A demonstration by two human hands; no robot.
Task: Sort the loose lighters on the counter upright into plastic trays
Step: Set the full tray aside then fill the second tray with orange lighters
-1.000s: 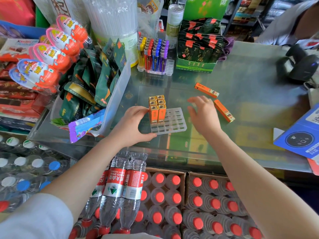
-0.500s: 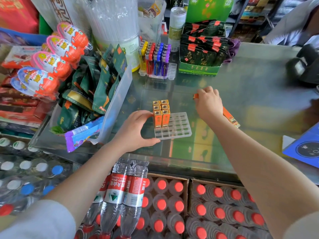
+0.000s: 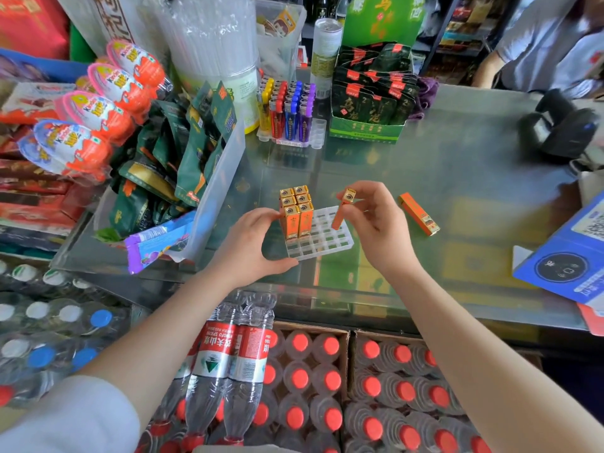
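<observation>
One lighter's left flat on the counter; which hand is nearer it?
Right. The right hand sits just beside the loose lighter; the left hand is beyond the tray.

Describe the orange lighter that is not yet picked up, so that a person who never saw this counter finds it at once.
Start at the glass counter and find the clear grid tray near its front edge. To the right of the tray, past the right hand, the loose lighter lies flat on the glass. Other orange lighters stand in the tray or are held; only this one lies down, untouched.
</observation>
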